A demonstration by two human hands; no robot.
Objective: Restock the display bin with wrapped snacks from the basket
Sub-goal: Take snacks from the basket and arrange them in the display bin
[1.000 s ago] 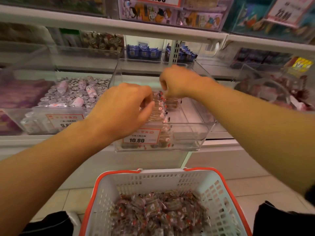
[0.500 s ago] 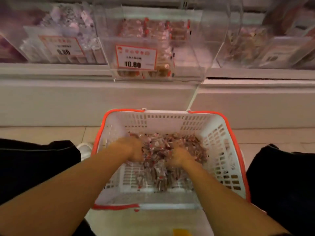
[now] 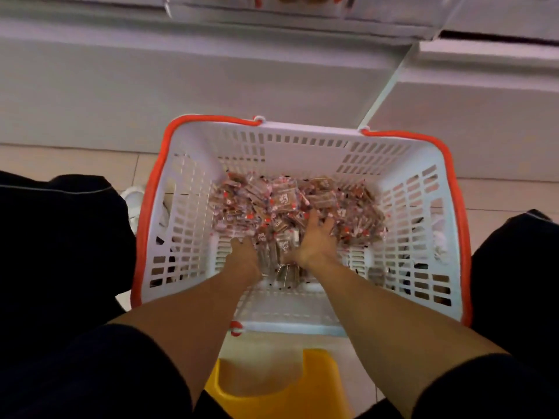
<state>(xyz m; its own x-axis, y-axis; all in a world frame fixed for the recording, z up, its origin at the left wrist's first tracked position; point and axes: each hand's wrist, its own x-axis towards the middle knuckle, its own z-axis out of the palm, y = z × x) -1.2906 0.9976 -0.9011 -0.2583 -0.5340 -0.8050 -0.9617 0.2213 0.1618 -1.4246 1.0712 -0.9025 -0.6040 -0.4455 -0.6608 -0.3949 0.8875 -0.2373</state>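
**Both hands down in the basket, gathering the next load**

The left hand (image 3: 243,252) and right hand (image 3: 316,241) are sunk into the near edge of the pile of wrapped snacks (image 3: 287,204) that covers the floor of the white basket (image 3: 305,152). The right hand lies palm-down with its fingers spread flat over the packets ahead of it; it presses on them and grips nothing. The left hand sits just to its left, its fingers buried among the wrappers, so whether they curl round any packet cannot be told. A small cluster of packets stands between the two hands, which reads as a two-handed scoop: hemming the slippery wrappers in from both sides should lift more at once than a one-handed pinch would.

The basket sits on the floor between the person's knees, directly under the reach of both arms (a sensible spot for repeated trips upward). Beyond the fingertips, at the top edge of the view, only the underside of the display bin (image 3: 302,3) shows. Behind the wrists stands a yellow stool (image 3: 281,385).

The wrappers carry white characters on brown, too blurred to read.
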